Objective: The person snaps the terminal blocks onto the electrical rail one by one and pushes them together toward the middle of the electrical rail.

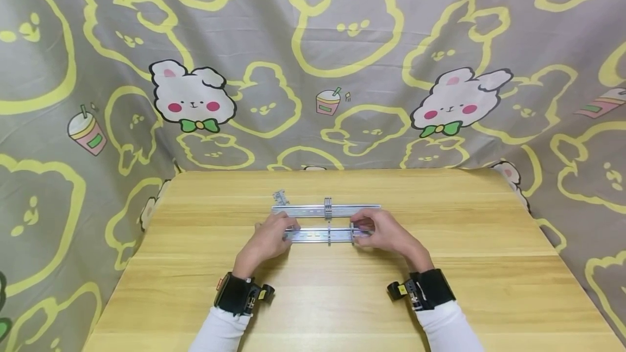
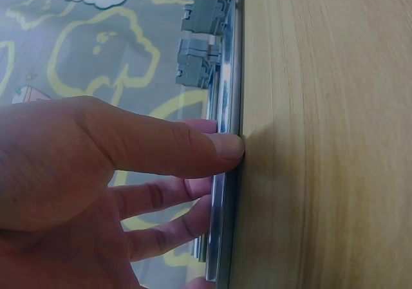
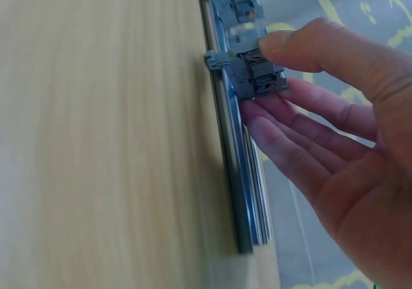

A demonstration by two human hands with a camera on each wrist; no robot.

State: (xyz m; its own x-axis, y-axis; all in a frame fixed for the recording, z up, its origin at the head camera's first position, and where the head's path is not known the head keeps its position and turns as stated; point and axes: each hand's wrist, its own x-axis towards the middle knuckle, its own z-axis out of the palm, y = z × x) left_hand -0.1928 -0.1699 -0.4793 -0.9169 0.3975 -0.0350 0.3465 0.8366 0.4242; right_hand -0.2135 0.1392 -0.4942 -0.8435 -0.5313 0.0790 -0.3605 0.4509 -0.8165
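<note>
A slotted metal DIN rail point(image 1: 317, 236) lies crosswise on the table in front of me. Its left end is gripped by my left hand point(image 1: 266, 238), with the thumb point(image 2: 225, 146) along the near edge and fingers behind. Toward the rail's right end, my right hand point(image 1: 386, 232) pinches a grey terminal block point(image 3: 254, 73) that sits across the rail; whether it is clipped on I cannot tell. Another thin grey block point(image 1: 329, 234) stands on the rail's middle. Behind lies a second DIN rail point(image 1: 303, 211), bearing a group of grey terminal blocks point(image 1: 328, 208) near its centre.
Small loose grey pieces point(image 1: 281, 197) lie beyond the far rail's left end. The wooden table point(image 1: 313, 297) reaches back to a patterned curtain point(image 1: 274, 42), which also hangs at both sides.
</note>
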